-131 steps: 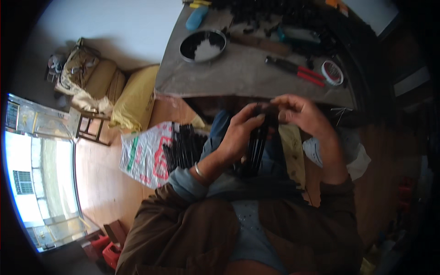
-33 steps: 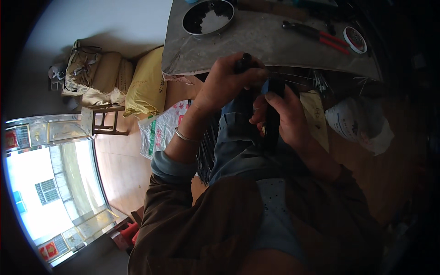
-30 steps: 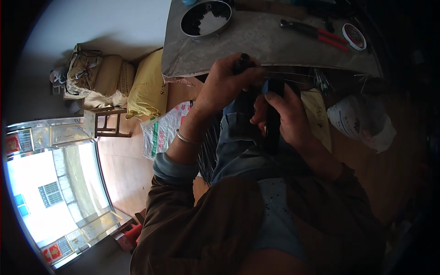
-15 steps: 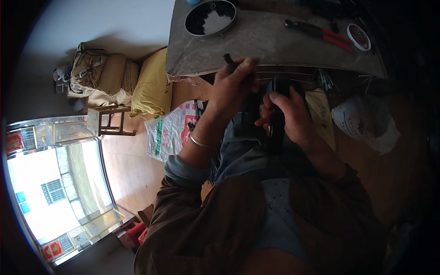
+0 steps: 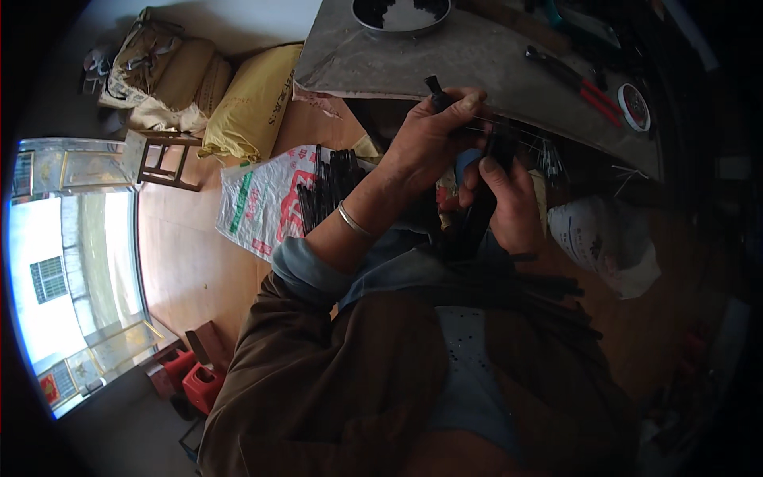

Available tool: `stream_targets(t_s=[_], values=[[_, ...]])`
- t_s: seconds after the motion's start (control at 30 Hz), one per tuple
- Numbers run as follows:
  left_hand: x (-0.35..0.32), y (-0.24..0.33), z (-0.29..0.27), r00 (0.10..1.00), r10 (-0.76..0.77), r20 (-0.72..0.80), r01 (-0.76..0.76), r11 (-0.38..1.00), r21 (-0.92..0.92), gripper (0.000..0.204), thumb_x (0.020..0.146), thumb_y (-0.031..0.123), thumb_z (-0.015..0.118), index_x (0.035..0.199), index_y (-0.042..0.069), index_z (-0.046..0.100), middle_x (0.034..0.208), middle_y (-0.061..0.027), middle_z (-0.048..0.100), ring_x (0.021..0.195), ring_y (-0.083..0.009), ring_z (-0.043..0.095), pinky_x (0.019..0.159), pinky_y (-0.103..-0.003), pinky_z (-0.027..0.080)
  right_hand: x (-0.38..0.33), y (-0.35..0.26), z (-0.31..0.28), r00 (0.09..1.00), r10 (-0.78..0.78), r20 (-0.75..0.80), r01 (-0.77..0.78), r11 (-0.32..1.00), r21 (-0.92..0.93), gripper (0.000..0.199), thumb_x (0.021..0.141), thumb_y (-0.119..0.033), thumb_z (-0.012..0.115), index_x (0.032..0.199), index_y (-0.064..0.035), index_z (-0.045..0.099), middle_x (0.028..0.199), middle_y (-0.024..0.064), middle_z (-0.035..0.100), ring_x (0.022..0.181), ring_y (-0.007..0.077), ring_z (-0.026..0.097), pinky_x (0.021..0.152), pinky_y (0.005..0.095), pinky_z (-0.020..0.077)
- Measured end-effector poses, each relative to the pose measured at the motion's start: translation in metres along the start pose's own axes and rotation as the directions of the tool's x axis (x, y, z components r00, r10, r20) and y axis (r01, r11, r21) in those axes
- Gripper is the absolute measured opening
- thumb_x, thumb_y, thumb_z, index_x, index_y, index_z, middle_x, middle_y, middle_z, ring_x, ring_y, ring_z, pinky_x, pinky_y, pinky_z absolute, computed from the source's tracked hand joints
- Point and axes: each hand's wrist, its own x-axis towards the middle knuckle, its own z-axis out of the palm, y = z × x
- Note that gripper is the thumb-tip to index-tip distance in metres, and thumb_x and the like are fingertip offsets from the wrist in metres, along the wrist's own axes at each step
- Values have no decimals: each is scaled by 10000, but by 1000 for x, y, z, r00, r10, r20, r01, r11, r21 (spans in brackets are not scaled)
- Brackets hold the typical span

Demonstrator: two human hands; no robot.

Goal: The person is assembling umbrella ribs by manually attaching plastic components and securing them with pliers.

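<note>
My left hand (image 5: pixel 435 131), a bracelet on its wrist, is closed around a short black piece (image 5: pixel 435 89) whose blunt end sticks up above the fingers. Just right of it, my right hand (image 5: pixel 513 199) wraps round a long dark object (image 5: pixel 475 226) held over my lap; its kind is too dark to make out. Thin pale wires or rods show behind the fingers, under the table edge. Several black sticks (image 5: pixel 552 298) lie across my lap below the right hand. More black sticks (image 5: pixel 327 179) rest on a printed white plastic sack (image 5: pixel 266 208) to the left.
Ahead stands a grey table (image 5: pixel 469 60) with a bowl (image 5: pixel 401 30) of black and white bits, red-handled pliers (image 5: pixel 576 83) and a round white lid (image 5: pixel 634 107). A yellow sack (image 5: pixel 250 107) and wooden stool (image 5: pixel 165 159) are left; a white plastic bag (image 5: pixel 608 246) is right.
The whole view has shifted. My two hands have come closer together, the left still gripping the short black piece. Black sticks now show across my lap, and more of those on the sack are visible.
</note>
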Motion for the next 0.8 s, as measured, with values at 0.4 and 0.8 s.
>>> stream_targets(t_s=[0.4,0.8], values=[[-5,8,-3,999,46,3,-47,999,5,262,910,174,605,1129,34,575,905,-70,621,836,-185,610,764,-341,518,0,2,14,999,17,33,-15,998,-53,224,961,-233,487,999,-14,461,734,65,533,627,156,573,643,380,566],[-10,14,5,995,101,-23,-102,994,-37,170,870,74,634,1034,42,604,894,-113,654,793,-216,644,713,-337,538,-2,3,14,1000,13,28,-13,1000,-6,231,963,-234,495,1025,-16,449,738,71,532,619,163,574,652,388,566]])
